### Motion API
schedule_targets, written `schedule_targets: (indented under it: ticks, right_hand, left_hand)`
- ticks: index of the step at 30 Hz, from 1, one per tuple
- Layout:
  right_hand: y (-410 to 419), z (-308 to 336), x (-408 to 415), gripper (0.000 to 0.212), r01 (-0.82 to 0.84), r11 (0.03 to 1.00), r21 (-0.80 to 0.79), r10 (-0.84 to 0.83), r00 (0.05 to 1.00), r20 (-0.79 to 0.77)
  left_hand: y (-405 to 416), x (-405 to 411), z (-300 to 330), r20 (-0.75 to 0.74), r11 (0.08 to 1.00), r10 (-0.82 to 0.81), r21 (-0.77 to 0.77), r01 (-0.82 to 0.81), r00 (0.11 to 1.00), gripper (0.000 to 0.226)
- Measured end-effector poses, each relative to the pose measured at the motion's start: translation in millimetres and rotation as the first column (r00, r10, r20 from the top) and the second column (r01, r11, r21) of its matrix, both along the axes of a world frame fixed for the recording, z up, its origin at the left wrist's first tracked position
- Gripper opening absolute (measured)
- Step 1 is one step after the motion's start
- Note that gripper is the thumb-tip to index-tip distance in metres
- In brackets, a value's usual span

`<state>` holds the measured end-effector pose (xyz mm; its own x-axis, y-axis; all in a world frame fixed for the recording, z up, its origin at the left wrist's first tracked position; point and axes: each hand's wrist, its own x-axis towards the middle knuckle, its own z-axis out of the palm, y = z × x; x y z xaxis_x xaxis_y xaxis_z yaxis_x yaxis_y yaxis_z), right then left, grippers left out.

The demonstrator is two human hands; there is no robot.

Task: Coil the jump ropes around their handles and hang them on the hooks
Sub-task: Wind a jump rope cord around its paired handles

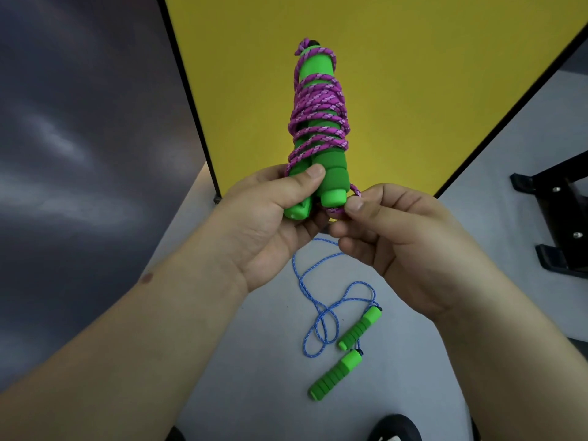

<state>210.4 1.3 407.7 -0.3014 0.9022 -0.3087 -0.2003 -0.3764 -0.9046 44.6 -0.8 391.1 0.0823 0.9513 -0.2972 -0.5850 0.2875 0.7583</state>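
My left hand (270, 211) grips both green handles (318, 128) upright, purple rope (318, 119) coiled round them; my right hand (391, 243) pinches its loose end. Risk — that end slipping, coils unwinding. The blue jump rope (331, 310) lies uncoiled on the floor (261, 361).

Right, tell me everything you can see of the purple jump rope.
The purple jump rope has a braided purple cord flecked with pink, coiled loosely in many turns round its two green foam handles, which are held side by side pointing up before a yellow panel. The left hand grips the handles' lower ends, thumb across them. The right hand pinches a loop of cord beside the handle bottoms. No hook touches it.
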Motion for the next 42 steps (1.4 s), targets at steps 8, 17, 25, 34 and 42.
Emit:
schedule_targets:
  ticks: [8,17,25,34,42]
  right_hand:
    - [-4.6,4.3,-6.6,0.017,0.071,0.967,-0.245,-0.1,0.989,-0.107]
    - [1.8,9.4,6.9,0.022,-0.016,0.944,-0.331,0.003,0.999,-0.038]
    - [3.2,-6.3,5.6,0.021,-0.046,0.998,0.051,0.017,0.888,0.46]
    - [8.4,-3.1,12.0,0.066,0.145,0.944,0.297,-0.149,0.989,-0.007]
    - [6.9,-12.6,6.4,0.036,0.189,0.883,0.429,-0.271,0.953,0.137]
  left_hand:
    - [-3.8,11.9,-2.9,-0.199,0.978,0.161,0.166,-0.129,0.967,0.034]
    - [-4.7,7.7,-6.2,-0.498,0.976,0.137,0.217,-0.029,0.856,0.048]
    - [-3.1,7.2,-5.7,-0.379,0.996,0.047,0.092,-0.013,0.924,0.038]
    - [-7.8,-4.7,-12.9,-0.884,0.959,-0.095,0.041,0.279,0.457,0.044]
    - [-7.6,-3.2,-5.6,-0.924,0.953,0.001,0.117,0.28,0.383,0.065]
